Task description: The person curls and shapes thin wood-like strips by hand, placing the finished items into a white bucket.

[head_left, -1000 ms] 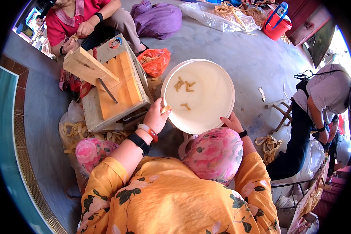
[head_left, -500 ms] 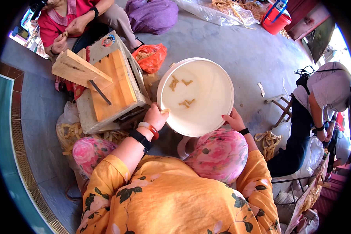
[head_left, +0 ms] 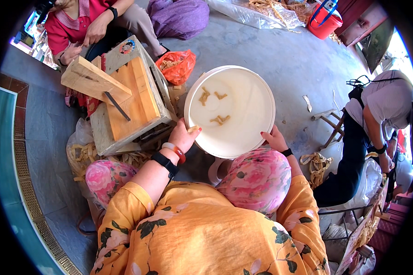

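Note:
A round white tub (head_left: 243, 137) is held up in front of me, above my knees. Several small folded tan strips (head_left: 204, 95) lie on its bottom. My left hand (head_left: 183, 136) is closed on the tub's near left rim, and a small pale tan bit shows by its thumb. At the near right rim, my right hand (head_left: 275, 139) grips the tub, its fingers partly hidden behind the wall. Left of the tub stands a wooden block device (head_left: 135, 98) with a slanted wooden arm (head_left: 94, 82) and a dark metal bar.
Beyond the device sits a person in red (head_left: 71, 27), hands together. An orange-red plastic bag (head_left: 176, 66) rests on the floor by the device. A second person (head_left: 376, 110) bends over at the right near a low stool (head_left: 330, 121). Tan strips (head_left: 315, 164) lie nearby; a red bucket (head_left: 325, 26) stands far right.
The tub has tipped slightly, and my left thumb has shifted over its rim. The person in red has moved their hands a little, and the person at right has lowered theirs slightly.

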Available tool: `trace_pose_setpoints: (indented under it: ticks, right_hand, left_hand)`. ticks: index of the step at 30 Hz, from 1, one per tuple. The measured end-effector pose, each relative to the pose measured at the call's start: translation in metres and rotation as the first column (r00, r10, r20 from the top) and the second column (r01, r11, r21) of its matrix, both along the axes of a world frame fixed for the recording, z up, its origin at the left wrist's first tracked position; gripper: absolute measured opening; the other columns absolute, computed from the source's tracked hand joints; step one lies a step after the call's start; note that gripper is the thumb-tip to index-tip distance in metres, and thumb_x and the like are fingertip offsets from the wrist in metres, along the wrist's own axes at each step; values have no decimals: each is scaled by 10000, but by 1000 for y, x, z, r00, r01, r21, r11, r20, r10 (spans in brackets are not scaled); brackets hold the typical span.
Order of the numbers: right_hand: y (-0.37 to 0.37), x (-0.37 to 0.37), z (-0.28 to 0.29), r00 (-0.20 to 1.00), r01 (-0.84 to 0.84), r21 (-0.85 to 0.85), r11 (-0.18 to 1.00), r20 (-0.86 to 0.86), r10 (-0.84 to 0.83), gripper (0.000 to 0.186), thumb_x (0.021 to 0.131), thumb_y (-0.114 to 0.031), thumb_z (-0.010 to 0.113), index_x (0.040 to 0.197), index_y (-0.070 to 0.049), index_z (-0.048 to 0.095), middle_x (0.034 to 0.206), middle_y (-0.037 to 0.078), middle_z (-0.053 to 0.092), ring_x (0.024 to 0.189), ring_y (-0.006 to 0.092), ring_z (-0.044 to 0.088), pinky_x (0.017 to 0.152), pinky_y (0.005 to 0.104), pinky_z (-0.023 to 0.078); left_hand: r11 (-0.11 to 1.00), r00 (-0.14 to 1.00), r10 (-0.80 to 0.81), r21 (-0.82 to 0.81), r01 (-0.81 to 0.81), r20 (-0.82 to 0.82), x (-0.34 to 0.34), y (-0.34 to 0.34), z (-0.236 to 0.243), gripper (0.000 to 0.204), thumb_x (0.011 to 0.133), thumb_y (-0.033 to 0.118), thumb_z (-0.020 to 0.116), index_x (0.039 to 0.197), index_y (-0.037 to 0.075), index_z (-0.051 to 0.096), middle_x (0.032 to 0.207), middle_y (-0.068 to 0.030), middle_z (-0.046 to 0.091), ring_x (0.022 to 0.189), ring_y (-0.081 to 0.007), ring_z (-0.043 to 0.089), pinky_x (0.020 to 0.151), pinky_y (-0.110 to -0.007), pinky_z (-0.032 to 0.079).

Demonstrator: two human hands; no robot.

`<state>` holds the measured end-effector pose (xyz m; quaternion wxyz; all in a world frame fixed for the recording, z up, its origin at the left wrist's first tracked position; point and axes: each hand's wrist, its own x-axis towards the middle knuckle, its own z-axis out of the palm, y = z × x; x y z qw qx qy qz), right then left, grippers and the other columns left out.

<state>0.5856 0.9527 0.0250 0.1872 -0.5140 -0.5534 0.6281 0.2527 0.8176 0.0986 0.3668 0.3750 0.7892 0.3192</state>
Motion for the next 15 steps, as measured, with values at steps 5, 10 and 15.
trace_pose_setpoints:
  ticks: [5,10,15]
  right_hand:
    - [0,-7,8,997,53,-40,998,-45,-55,392,875,-136,594,1232,-27,476,1004,60,611,791,140,613,596,273,519]
    - [16,-28,18,995,84,-95,992,-48,-89,347,869,-144,602,1175,-11,503,911,76,634,674,151,624,561,275,510]
    - [47,-69,29,999,32,-92,995,-4,-32,276,867,-180,596,1086,-22,540,777,78,656,586,162,633,532,272,498]
  left_hand:
    - [990,982,-109,70,120,-154,-7,-20,-4,585,776,265,744,1224,-19,498,1129,-229,620,1034,-341,620,875,-395,494]
    - [979,980,-200,26,200,6,-27,-63,13,346,838,200,691,1115,15,596,972,-159,680,910,-269,666,808,-340,510]
    - [969,945,-227,-41,243,237,-34,-107,44,181,862,103,638,1022,19,620,876,-109,688,840,-196,662,766,-312,509]
